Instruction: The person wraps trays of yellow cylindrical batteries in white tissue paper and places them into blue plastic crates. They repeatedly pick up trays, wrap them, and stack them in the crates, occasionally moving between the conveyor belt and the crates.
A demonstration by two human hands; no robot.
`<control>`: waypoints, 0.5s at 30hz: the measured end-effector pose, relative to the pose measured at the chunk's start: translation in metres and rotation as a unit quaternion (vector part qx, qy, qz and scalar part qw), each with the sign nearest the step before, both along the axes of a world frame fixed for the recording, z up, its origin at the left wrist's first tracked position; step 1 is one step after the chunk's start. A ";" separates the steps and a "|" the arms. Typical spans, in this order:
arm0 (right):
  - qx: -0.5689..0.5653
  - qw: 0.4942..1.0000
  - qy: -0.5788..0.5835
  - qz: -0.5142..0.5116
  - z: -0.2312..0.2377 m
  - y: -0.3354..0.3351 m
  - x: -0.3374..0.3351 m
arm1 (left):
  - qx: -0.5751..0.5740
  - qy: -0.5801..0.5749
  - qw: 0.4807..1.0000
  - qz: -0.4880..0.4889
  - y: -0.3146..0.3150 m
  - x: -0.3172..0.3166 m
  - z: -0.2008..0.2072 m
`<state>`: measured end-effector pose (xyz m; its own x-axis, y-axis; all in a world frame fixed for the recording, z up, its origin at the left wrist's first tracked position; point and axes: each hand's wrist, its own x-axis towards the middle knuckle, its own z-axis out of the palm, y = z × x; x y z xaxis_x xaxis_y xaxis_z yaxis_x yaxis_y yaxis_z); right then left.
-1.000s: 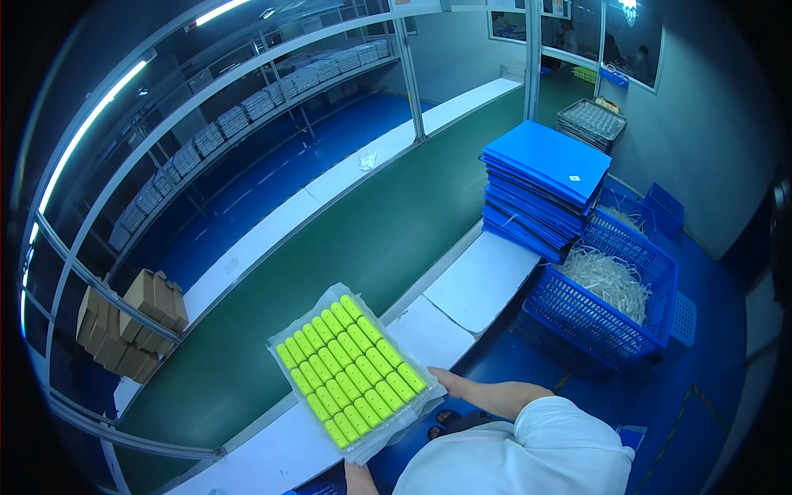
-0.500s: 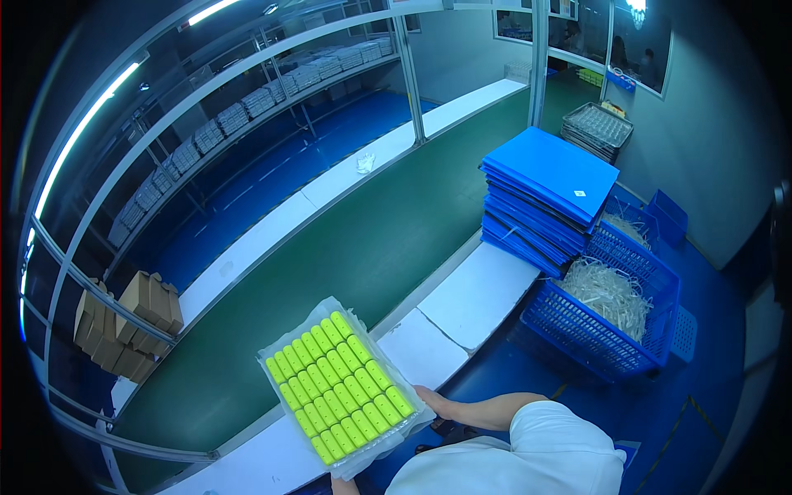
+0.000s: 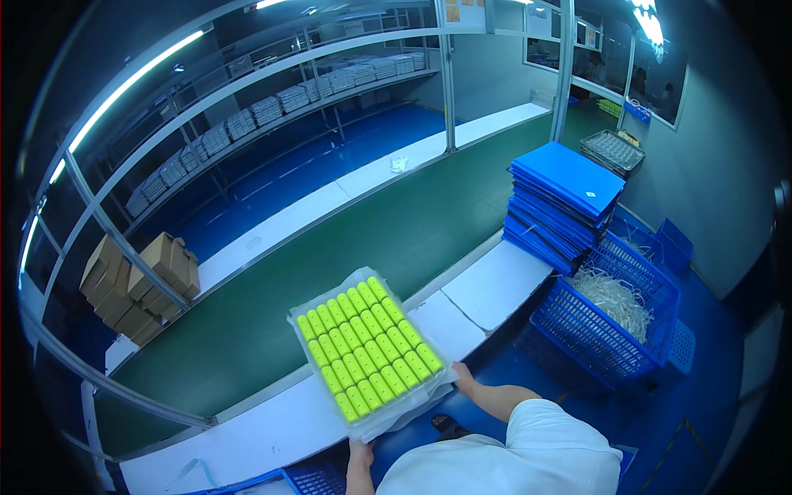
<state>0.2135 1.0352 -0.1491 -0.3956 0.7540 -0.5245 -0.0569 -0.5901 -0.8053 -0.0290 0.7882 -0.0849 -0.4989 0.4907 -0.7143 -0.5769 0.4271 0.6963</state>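
Tray [image 3: 403, 408] and surroundings alike sit further right in the head view — the person's head seems to swing more than the load travels. Yellow-green pieces [image 3: 363, 338] keep their tight rows over the belt [image 3: 247, 330] and bench [image 3: 256, 429]; whether the tray rests there, I can't tell. At its four o'clock the right hand [image 3: 464, 378] closes on the edge; at six, the left hand [image 3: 360, 452] hides its fingers underneath, grip uncertain. More basket [image 3: 318, 478] shows at seven — the load stays in hand.

Tray [image 3: 375, 424] between cartons [image 3: 166, 260] and basket [image 3: 584, 333]
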 end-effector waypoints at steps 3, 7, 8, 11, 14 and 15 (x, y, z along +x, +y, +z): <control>-0.030 0.987 -0.116 -0.107 -0.025 -0.033 -0.006 | -0.032 -0.049 0.996 -0.074 -0.069 -0.002 -0.007; -0.100 0.951 -0.282 0.073 -0.046 -0.132 0.021 | -0.027 -0.021 0.999 -0.016 -0.172 -0.001 0.011; -0.094 0.927 -0.336 0.139 -0.046 -0.164 0.025 | -0.022 -0.008 1.000 0.006 -0.195 -0.005 0.016; 0.078 0.783 -0.406 0.464 -0.085 -0.240 0.064 | 0.035 0.047 0.997 0.059 -0.267 -0.012 0.052; 0.157 0.626 -0.433 0.630 -0.065 -0.264 0.031 | 0.061 0.102 0.980 0.161 -0.337 -0.017 0.069; 0.130 0.639 -0.438 0.619 -0.027 -0.269 0.006 | 0.048 0.126 0.967 0.214 -0.356 -0.019 0.066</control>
<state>0.2192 0.7664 -0.1759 -0.4141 0.2544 -0.8740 0.8633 0.4141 -0.2885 -0.0479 0.4321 -0.0190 -0.8238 0.2584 -0.5045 -0.4932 0.1119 0.8627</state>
